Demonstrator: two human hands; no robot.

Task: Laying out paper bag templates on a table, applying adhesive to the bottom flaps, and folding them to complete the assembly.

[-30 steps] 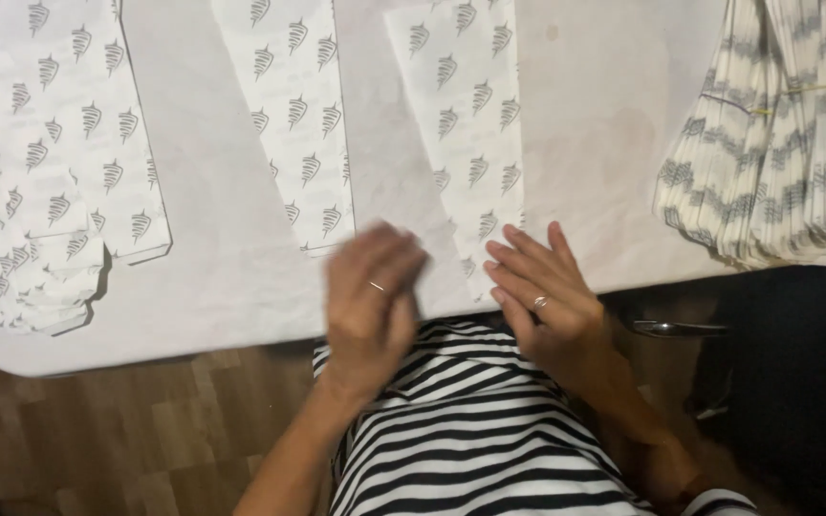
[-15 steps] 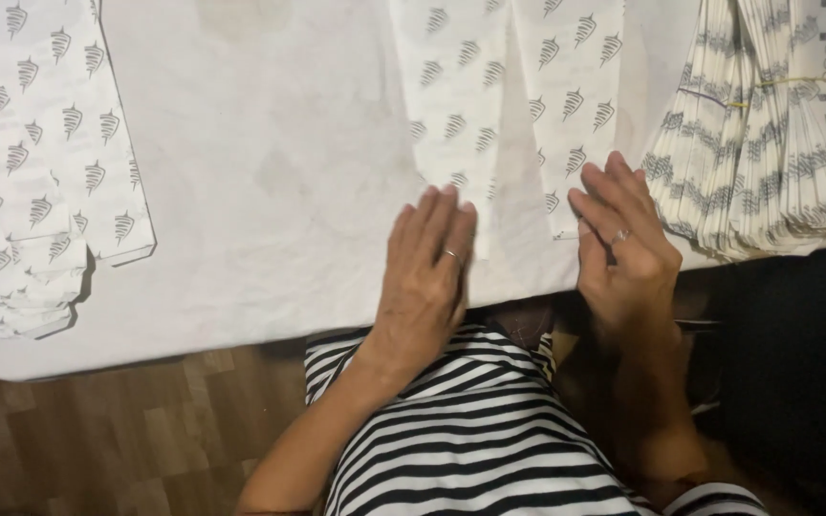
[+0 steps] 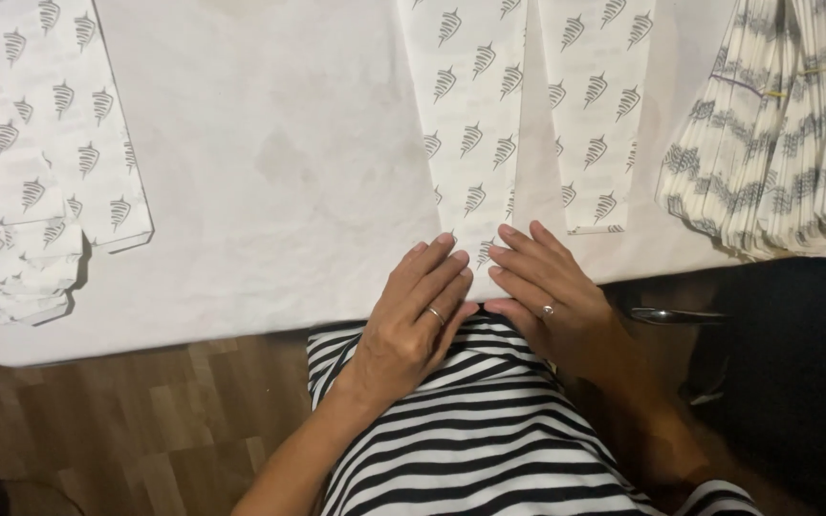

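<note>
Left hand (image 3: 421,311) and right hand (image 3: 549,294) are pressed flat, fingers spread, on the long white leaf-printed paper strip (image 3: 470,134) at the white worktop (image 3: 270,172) edge; uneven pressure could skew or crease it.

White paper strips (image 3: 475,105) bear grey leaf motifs; shirt (image 3: 489,440) striped black-and-white.

1. A table (image 3: 270,172) fills the upper frame.
2. A paper stack (image 3: 35,162) lies at upper left; bundled paper (image 3: 786,153) lies at upper right.
3. Two paper strips (image 3: 475,124) (image 3: 597,105) lie side by side at upper centre.
4. Both hands, left (image 3: 418,315) and right (image 3: 547,291), rest flat on the left strip's lower end at the table's edge.
</note>
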